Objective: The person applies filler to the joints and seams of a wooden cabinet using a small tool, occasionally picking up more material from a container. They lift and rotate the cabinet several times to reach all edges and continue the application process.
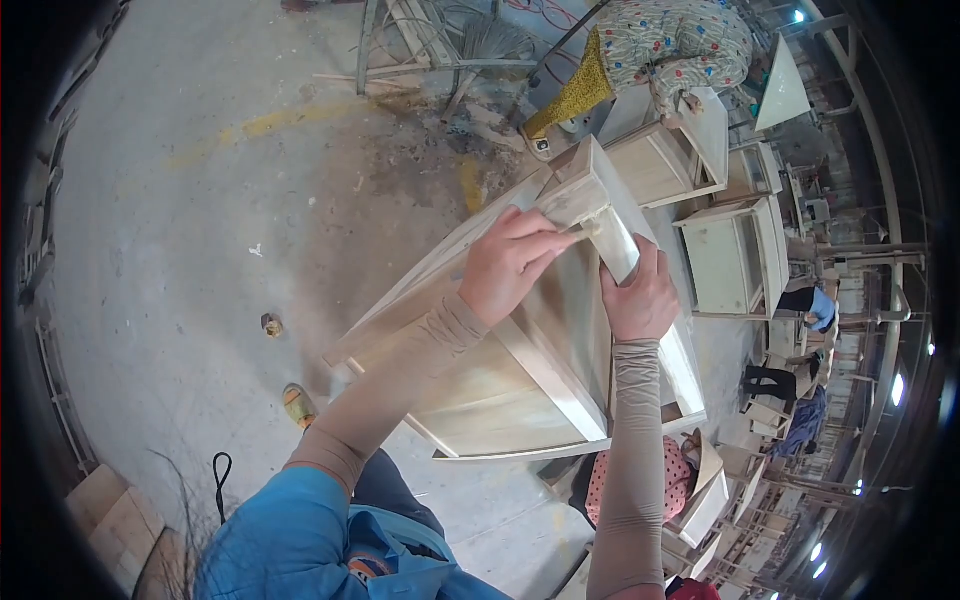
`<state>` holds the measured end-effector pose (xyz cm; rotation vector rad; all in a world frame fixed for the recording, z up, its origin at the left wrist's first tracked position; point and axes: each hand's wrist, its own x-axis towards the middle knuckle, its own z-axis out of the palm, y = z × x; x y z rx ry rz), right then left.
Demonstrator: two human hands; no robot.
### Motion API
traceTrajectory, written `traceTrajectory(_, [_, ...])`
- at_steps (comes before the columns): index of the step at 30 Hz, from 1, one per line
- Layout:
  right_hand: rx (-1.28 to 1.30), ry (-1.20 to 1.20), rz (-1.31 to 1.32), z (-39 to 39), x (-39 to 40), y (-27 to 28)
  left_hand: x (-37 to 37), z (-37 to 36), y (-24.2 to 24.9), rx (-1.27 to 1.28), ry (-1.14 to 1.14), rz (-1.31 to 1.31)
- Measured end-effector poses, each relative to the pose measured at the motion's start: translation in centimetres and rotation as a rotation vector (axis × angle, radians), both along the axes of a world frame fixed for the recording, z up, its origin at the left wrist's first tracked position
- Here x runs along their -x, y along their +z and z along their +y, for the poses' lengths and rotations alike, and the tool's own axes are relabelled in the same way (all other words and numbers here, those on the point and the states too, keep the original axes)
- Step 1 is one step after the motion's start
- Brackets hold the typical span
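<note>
Beneath both hands, an unfinished wooden cabinet (520, 370) lies tilted on the concrete floor (200, 200), its leg end raised. Beyond the hands, a co-worker in a floral top (670, 45) bends over more bare cabinets (735, 255). The right hand (640, 295) is wrapped around the cabinet's leg (612, 235). The left hand (510, 262), fingers curled, pinches a small piece, likely sandpaper (590, 228), against that leg.

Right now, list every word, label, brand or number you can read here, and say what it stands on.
None can be read.
The wooden cabinet under the left hand and right hand is bare wood.
The unfinished cabinets behind show no lettering.
The co-worker's patterned shirt carries flowers, not words.
</note>
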<state>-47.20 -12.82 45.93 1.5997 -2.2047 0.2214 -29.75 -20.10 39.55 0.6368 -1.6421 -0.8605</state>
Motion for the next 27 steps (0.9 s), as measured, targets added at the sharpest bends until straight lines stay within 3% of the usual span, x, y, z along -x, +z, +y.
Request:
traceTrajectory(3, [-0.012, -0.012, -0.001, 0.0, -0.2, 0.2, 0.4, -0.6, -0.1, 0.001, 0.100, 0.030])
traceTrajectory(6, [-0.012, -0.006, -0.003, -0.1, -0.2, 0.2, 0.3, -0.2, 0.1, -0.029, -0.031, -0.027])
traceTrajectory(12, [-0.015, -0.004, 0.007, 0.0, -0.3, 0.3, 0.3, -0.8, -0.2, -0.015, 0.074, 0.048])
traceTrajectory(15, [-0.012, 0.002, 0.001, 0.0, -0.3, 0.2, -0.7, -0.4, -0.2, -0.047, -0.060, -0.033])
traceTrajectory(18, [-0.007, 0.005, 0.004, -0.1, -0.4, 0.2, -0.8, -0.4, -0.5, -0.027, 0.097, 0.037])
traceTrajectory(24, [0.005, 0.019, -0.003, 0.0, -0.3, 0.1, -0.7, -0.2, -1.0, -0.047, -0.028, 0.035])
traceTrajectory(27, [0.008, 0.018, 0.001, 0.0, -0.2, 0.1, -0.4, -0.4, -1.2, -0.055, 0.037, 0.071])
